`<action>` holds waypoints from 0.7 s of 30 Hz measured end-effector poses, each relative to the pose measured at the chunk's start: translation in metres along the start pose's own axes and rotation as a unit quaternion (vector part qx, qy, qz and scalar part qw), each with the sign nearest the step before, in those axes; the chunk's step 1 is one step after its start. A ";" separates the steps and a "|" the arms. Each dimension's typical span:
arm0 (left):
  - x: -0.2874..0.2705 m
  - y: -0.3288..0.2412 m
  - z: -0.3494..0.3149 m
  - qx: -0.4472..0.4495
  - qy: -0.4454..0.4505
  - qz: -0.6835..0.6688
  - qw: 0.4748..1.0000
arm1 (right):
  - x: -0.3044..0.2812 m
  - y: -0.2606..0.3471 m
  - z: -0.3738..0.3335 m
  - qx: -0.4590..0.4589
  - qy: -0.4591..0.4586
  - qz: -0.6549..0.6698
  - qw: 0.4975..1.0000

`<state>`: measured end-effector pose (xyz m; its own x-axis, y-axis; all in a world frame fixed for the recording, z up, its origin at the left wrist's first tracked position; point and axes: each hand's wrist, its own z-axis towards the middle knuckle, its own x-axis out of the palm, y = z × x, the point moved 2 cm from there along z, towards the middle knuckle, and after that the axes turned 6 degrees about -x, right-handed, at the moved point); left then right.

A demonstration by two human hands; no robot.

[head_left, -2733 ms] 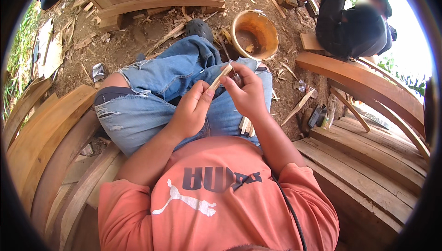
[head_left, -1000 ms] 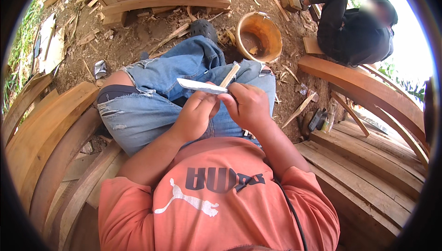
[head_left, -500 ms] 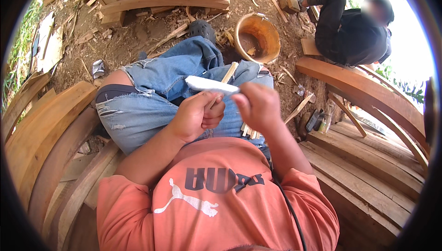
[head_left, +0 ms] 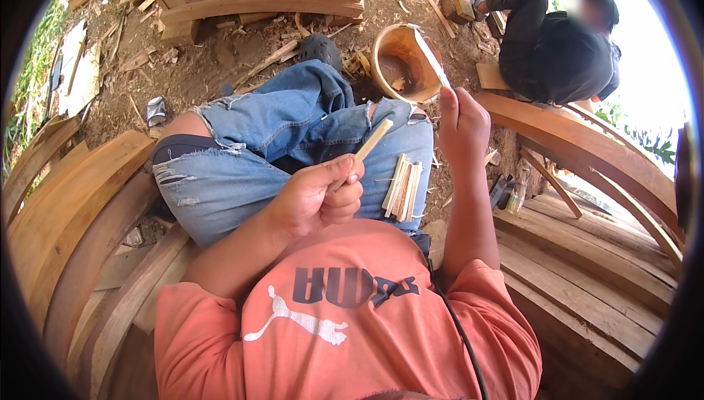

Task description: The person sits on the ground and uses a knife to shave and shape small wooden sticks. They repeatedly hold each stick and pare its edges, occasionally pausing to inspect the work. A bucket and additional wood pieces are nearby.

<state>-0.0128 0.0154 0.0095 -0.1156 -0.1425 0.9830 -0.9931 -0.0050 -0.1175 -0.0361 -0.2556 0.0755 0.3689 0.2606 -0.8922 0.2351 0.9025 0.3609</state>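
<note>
A thin pale wooden stick (head_left: pixel 373 143) points up and away from my left hand (head_left: pixel 320 193), whose fingers are wrapped round its lower end. My right hand (head_left: pixel 464 123) is raised to the right and grips a knife (head_left: pixel 431 57). The knife's long light blade stands apart from the stick and overlaps the bucket from this view; its handle is hidden in my fist. A small bundle of split sticks (head_left: pixel 402 189) lies on my right thigh, over the blue jeans (head_left: pixel 242 173).
An orange bucket (head_left: pixel 379 55) stands beyond my knees. Curved wooden beams (head_left: pixel 95 202) flank me on the left, stacked planks (head_left: pixel 587 275) on the right. A framed wooden panel (head_left: pixel 257 5) stands ahead. Another person (head_left: pixel 561 55) sits at the far right. Wood scraps litter the ground.
My right hand has swung the knife away from the stick, up and to the right. My left hand still holds the stick, slightly lower. The bundle on my thigh is now uncovered.
</note>
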 end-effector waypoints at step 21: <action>-0.003 -0.002 0.010 0.164 -0.179 0.259 0.935 | 0.005 0.032 -0.041 -0.126 0.053 0.060 0.989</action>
<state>-0.0105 0.0058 0.0058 -0.5070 -0.5312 0.6788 -0.7386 -0.1382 -0.6598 -0.0635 -0.2110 0.0713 0.2812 0.3935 -0.8753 -0.0419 0.9162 0.3985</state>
